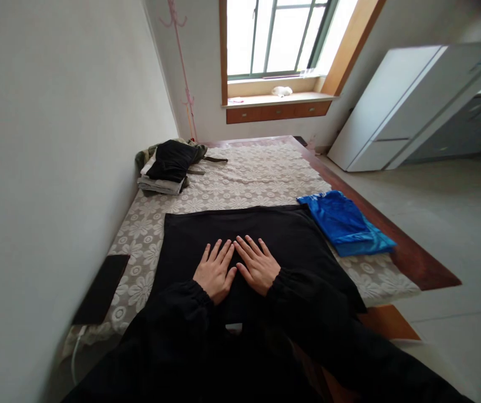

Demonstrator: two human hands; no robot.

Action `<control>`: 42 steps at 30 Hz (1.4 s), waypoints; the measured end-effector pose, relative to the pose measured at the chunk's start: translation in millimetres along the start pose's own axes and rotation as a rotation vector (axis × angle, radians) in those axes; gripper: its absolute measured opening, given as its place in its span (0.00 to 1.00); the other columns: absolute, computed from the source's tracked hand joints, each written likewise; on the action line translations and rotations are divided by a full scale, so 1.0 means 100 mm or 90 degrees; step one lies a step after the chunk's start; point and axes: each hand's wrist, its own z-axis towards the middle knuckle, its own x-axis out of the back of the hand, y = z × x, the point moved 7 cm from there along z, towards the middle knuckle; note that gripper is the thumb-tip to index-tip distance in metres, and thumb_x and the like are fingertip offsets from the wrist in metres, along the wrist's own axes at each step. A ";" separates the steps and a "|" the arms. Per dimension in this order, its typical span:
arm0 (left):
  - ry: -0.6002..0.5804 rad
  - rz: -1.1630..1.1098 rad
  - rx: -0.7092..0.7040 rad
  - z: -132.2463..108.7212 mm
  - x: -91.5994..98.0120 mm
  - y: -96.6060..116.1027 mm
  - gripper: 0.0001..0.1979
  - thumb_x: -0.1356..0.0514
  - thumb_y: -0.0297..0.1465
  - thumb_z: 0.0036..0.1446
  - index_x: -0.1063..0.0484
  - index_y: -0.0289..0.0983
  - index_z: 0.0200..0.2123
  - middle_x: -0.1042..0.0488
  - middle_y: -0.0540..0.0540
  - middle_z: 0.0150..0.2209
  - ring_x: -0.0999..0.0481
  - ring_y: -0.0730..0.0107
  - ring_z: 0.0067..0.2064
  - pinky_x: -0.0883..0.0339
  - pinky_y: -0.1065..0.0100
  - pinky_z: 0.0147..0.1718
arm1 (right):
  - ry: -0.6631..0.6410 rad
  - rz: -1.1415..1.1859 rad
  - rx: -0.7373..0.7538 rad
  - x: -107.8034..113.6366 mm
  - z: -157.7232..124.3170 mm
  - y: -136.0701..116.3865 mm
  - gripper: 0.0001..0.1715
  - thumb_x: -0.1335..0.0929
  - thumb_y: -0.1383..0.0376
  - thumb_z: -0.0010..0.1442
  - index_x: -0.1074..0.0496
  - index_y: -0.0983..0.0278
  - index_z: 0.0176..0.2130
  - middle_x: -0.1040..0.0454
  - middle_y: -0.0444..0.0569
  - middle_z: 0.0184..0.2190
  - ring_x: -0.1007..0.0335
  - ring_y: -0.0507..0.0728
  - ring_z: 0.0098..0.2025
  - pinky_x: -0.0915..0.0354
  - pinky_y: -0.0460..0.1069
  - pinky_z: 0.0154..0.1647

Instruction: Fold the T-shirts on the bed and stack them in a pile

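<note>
A black cloth item (206, 226), perhaps a garment, lies spread flat near the front edge of the table. My left hand (215, 270) rests palm down on it with fingers stretched out. Right beside it, my right hand (258, 265) also lies flat on the black cloth, its fingers spread. The fingertips of both hands almost meet in the middle. Dark sleeves cover my wrists and hide part of the cloth's near edge. To the right, a folded blue plastic-looking packet (345, 221) lies against the cloth's side.
A floral tablecloth (261, 179) covers the wooden table (425, 271). A pile of folded clothes (168, 168) sits at the back left by the wall. A dark flat object (102, 288) lies at the left edge, near a white cable (74, 358). A white fridge (387, 106) stands beyond, right.
</note>
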 end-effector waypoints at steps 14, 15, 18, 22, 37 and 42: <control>0.008 0.086 0.220 -0.46 0.18 -1.07 0.30 0.56 0.38 0.68 0.50 0.41 0.71 0.47 0.48 0.71 0.52 0.54 0.72 0.52 0.47 0.68 | 0.008 -0.116 -0.246 0.09 -0.63 1.66 0.35 0.48 0.53 0.71 0.57 0.55 0.73 0.57 0.41 0.73 0.63 0.61 0.74 0.58 0.63 0.72; 0.005 0.087 0.227 -0.48 0.18 -1.10 0.30 0.56 0.39 0.68 0.49 0.40 0.71 0.47 0.47 0.71 0.52 0.54 0.72 0.51 0.48 0.68 | 0.007 -0.116 -0.254 0.08 -0.66 1.72 0.35 0.48 0.53 0.71 0.57 0.55 0.73 0.57 0.42 0.73 0.63 0.61 0.74 0.57 0.63 0.72; 0.005 0.090 0.231 -0.55 0.18 -1.15 0.30 0.56 0.40 0.68 0.48 0.37 0.71 0.46 0.44 0.71 0.51 0.52 0.72 0.50 0.48 0.68 | 0.014 -0.110 -0.266 0.08 -0.76 1.86 0.37 0.48 0.53 0.71 0.56 0.59 0.73 0.57 0.45 0.73 0.62 0.60 0.74 0.55 0.60 0.72; 0.028 0.089 0.212 -0.76 0.20 -1.23 0.31 0.57 0.40 0.69 0.48 0.35 0.71 0.45 0.41 0.70 0.49 0.52 0.71 0.46 0.48 0.66 | 0.062 -0.093 -0.226 0.11 -0.91 1.95 0.39 0.47 0.52 0.70 0.57 0.65 0.73 0.55 0.52 0.73 0.60 0.62 0.73 0.52 0.59 0.71; 0.082 0.051 0.107 -0.41 0.16 0.34 0.31 0.51 0.34 0.66 0.46 0.33 0.70 0.45 0.43 0.70 0.49 0.52 0.72 0.51 0.48 0.68 | 0.089 0.007 -0.018 0.21 -0.53 -0.35 0.37 0.41 0.60 0.70 0.54 0.66 0.72 0.51 0.54 0.72 0.58 0.65 0.73 0.54 0.64 0.71; 0.081 0.051 0.099 -0.47 0.12 0.34 0.31 0.51 0.33 0.66 0.49 0.34 0.71 0.47 0.41 0.71 0.50 0.52 0.72 0.52 0.46 0.68 | 0.098 0.039 -0.038 0.15 -0.52 -0.43 0.39 0.40 0.58 0.69 0.53 0.67 0.72 0.52 0.55 0.72 0.58 0.65 0.73 0.54 0.64 0.71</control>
